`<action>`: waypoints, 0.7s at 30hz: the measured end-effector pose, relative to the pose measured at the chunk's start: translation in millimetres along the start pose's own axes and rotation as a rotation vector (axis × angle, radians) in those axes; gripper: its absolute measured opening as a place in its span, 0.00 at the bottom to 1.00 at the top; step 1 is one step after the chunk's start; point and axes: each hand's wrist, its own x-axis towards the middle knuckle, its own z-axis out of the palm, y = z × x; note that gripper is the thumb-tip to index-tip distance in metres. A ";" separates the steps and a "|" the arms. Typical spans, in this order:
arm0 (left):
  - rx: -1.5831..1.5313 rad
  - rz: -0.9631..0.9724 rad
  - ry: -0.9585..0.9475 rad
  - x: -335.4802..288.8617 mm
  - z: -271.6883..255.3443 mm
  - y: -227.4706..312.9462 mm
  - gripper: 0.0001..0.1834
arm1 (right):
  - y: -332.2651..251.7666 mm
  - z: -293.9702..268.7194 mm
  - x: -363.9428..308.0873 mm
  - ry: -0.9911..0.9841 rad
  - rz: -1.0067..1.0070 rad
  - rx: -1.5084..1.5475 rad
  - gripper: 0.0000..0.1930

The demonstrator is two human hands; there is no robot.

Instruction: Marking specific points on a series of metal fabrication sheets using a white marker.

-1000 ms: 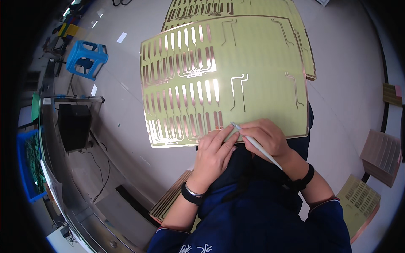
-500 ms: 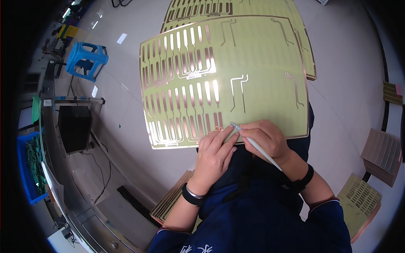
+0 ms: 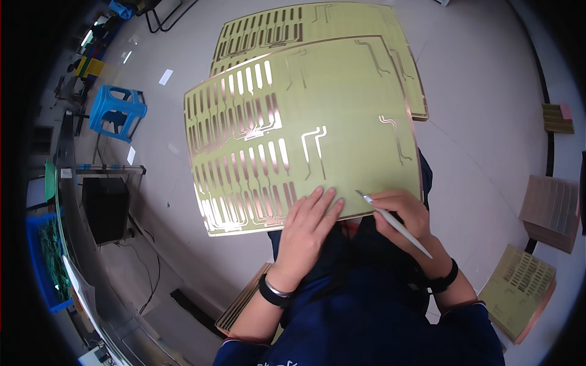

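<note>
A large yellow-green circuit board panel (image 3: 354,91) with copper traces lies in front of me, its near edge at my lap. My left hand (image 3: 310,227) rests palm down on its near edge, fingers stretched out beside the copper strips. In my right hand (image 3: 403,213) is a craft knife (image 3: 400,228) with a pale grey handle, pinched close to its small blade. The blade points left over the plain green part of the panel, right of my left fingertips. Whether it touches the surface I cannot tell.
Beyond lies another panel (image 3: 360,18), partly under the first. On the left are a blue plastic stool (image 3: 119,110), a black box (image 3: 105,198) and a blue crate (image 3: 43,262). Stacked boards (image 3: 516,293) stand at the right; more stacked panels (image 3: 247,299) are by my left forearm.
My right hand has moved the craft knife right and away from my left fingers. My left fingers have flattened out on the panel. The whole view has shifted slightly.
</note>
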 end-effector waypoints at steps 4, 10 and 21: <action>0.077 -0.007 -0.039 -9.2 -6.8 -5.6 0.25 | 8.5 -22.8 -11.6 0.045 0.021 -0.062 0.13; 0.116 -0.020 -0.064 -15.4 -8.5 -2.6 0.26 | 16.0 -19.1 -16.3 0.055 0.027 -0.012 0.15; 0.072 0.080 -0.136 26.9 11.2 40.0 0.23 | 29.0 -7.1 -9.1 0.044 -0.037 -0.045 0.15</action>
